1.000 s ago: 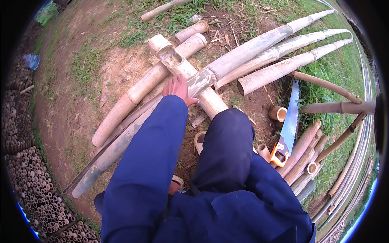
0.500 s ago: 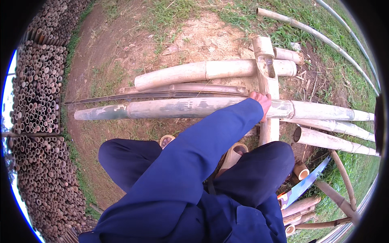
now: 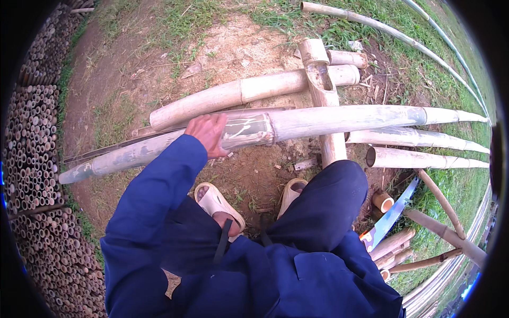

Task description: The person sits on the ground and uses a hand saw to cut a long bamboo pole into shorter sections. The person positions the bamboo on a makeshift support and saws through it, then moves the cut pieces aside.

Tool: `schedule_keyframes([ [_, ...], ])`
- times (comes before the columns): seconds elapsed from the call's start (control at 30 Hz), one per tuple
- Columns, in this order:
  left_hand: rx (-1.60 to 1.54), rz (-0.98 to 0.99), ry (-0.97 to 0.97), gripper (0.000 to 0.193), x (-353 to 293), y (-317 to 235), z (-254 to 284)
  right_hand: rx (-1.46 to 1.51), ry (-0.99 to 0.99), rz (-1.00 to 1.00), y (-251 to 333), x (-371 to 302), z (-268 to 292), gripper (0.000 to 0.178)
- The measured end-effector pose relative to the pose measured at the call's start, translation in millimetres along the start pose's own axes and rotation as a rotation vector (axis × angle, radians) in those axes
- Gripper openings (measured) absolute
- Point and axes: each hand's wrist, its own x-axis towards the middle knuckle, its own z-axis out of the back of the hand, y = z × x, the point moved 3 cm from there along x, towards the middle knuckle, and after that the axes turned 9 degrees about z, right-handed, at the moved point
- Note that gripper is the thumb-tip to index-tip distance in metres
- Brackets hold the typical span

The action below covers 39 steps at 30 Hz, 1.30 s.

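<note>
My left hand (image 3: 208,133) is wrapped over a long, thick bamboo pole (image 3: 339,117), left of its middle. The pole runs sideways in front of my knees and rests across a short notched bamboo support (image 3: 333,143). Its left end slants down toward the near left. Behind it lies a shorter thick bamboo piece (image 3: 217,98). My right hand is out of sight; only its sleeve shows. Near that sleeve is a hand saw (image 3: 395,214) with a wide toothed blade; what its orange-edged handle rests on cannot be made out.
Stacked cut bamboo (image 3: 34,132) forms a wall at the left. More poles (image 3: 424,159) lie at the right, above a frame of crossed bamboo sticks (image 3: 442,204). A short bamboo ring (image 3: 383,201) stands by the saw. My sandals (image 3: 218,204) are on bare soil below the pole.
My left hand has moved left along the pole. The pole has shifted left and turned, its left end now nearer to me. The head view has shifted a little.
</note>
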Motion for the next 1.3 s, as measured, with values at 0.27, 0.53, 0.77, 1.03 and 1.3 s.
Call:
schedule_keyframes([
  [0.27, 0.187, 0.253, 0.025, 0.086, -131, 214, -21, 0.075, 0.035, -0.021, 14, 14, -11, 0.053],
  [0.53, 0.407, 0.489, 0.192, 0.090, -229, 297, -62, 0.125, 0.061, -0.038, 13, 19, -17, 0.053],
  [0.77, 0.418, 0.542, 0.051, 0.098, -278, 301, -104, 0.204, 0.094, -0.017, 26, 37, -27, 0.052],
  [1.03, 0.390, 0.578, 0.019, 0.110, -256, 281, -80, 0.409, -0.044, 0.382, 110, 107, 12, 0.052],
  [1.3, 0.286, 0.622, 0.100, 0.120, -252, 264, -61, 0.176, 0.473, 1.320, 483, -13, 3, 0.013],
])
